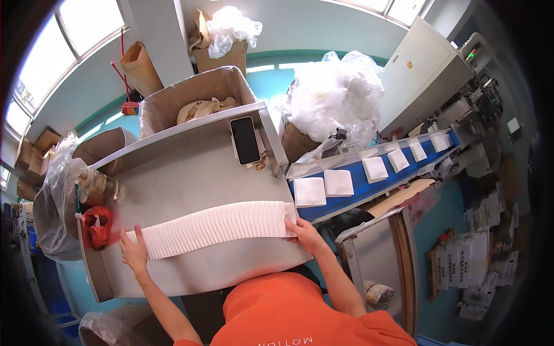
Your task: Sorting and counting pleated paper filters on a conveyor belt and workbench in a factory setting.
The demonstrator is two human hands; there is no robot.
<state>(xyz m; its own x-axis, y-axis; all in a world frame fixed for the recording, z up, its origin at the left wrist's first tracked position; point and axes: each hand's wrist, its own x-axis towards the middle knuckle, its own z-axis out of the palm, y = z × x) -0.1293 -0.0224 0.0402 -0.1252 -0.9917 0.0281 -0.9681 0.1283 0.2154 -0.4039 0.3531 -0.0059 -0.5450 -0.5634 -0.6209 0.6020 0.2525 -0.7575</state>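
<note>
A long row of white folded napkins [213, 228] lies on its side across a steel table [173, 179]. My left hand [134, 252] presses flat against the row's left end. At the right end, my right hand [304, 233] grips the stack, fingers curled over its last sheets. The row is squeezed between both hands. To the right, a blue conveyor belt [358, 187] carries several separate white napkin stacks [310, 192] away toward the upper right.
A black phone [245, 140] leans on the table's raised back edge. A red bag [98, 226] hangs at the table's left side. Cardboard boxes [196, 98] and clear plastic bags [337, 92] stand behind. A grey machine cabinet [427, 75] is at upper right.
</note>
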